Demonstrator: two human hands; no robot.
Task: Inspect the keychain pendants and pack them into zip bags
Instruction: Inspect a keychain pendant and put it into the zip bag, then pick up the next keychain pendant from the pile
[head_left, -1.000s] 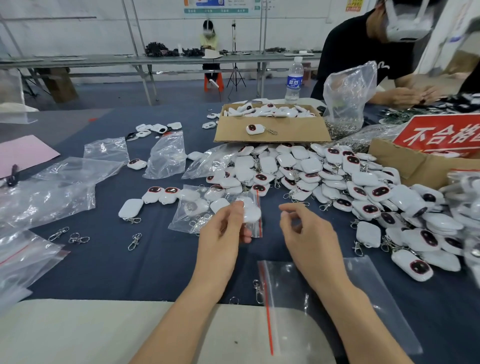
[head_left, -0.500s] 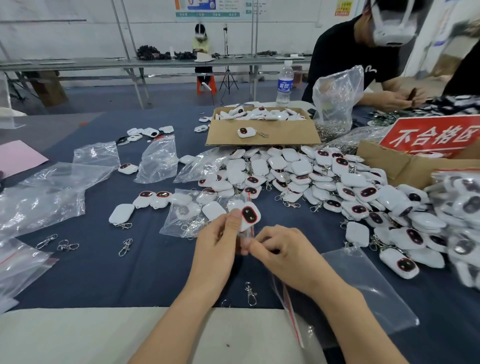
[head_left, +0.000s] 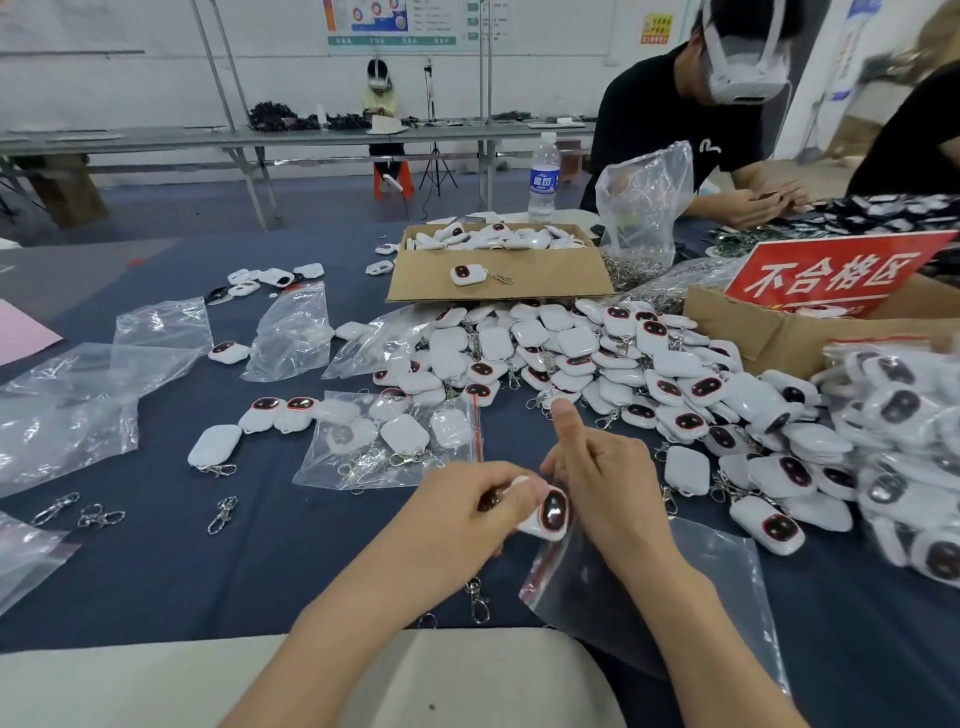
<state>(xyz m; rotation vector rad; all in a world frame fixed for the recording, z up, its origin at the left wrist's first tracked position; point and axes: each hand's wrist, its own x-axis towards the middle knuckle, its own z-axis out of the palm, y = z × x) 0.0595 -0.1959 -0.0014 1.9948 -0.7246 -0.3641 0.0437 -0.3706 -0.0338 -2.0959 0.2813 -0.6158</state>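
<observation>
A packed bag (head_left: 395, 441) lies at 11 o'clock as my left hand (head_left: 462, 512), fingers curled, pinches one pendant (head_left: 551, 512) by its rim, dark face up, right at the mouth of the zip bag (head_left: 717, 582); my right hand (head_left: 608, 488) grips that bag's lip, thumb raised toward 12. The pendant looks light, hard and glossy, likely slippery, so I judge its edges the surest hold, while the limp film needs its lip kept apart. The unpacked pile (head_left: 649, 374) spreads at 2 o'clock.

White pendant (head_left: 545, 514), dark red-rimmed face; navy tablecloth (head_left: 156, 545).
</observation>
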